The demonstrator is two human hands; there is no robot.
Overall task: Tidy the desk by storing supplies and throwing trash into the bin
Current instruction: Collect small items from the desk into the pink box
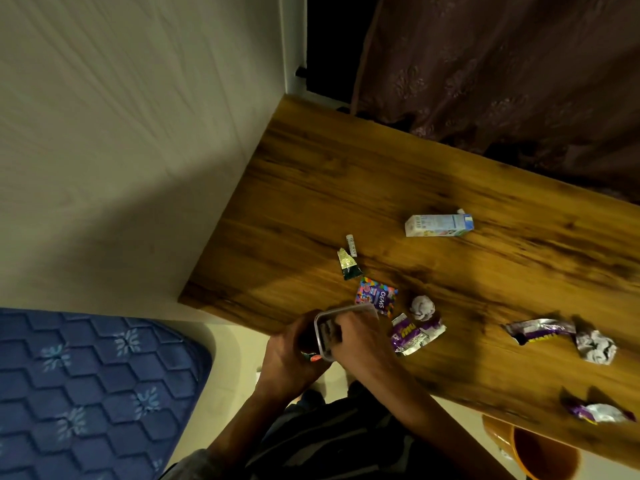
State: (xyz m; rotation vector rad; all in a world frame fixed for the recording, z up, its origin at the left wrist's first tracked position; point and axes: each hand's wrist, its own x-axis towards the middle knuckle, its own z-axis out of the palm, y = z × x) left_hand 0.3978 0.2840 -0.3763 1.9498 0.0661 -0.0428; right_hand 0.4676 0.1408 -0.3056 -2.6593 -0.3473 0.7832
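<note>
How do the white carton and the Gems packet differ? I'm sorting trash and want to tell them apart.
The carton is a boxy white pack lying on its side; the Gems packet is a flat pouch. The carton is mostly white with pale blue print, while the packet is brightly multicoloured. The carton lies farther back on the desk; the packet lies near the front edge, close to the hands. Both rest on the desk, untouched.

your forearms are bare to the elbow; you wear a dark top with faint lighter stripes, both hands ungloved.
</note>
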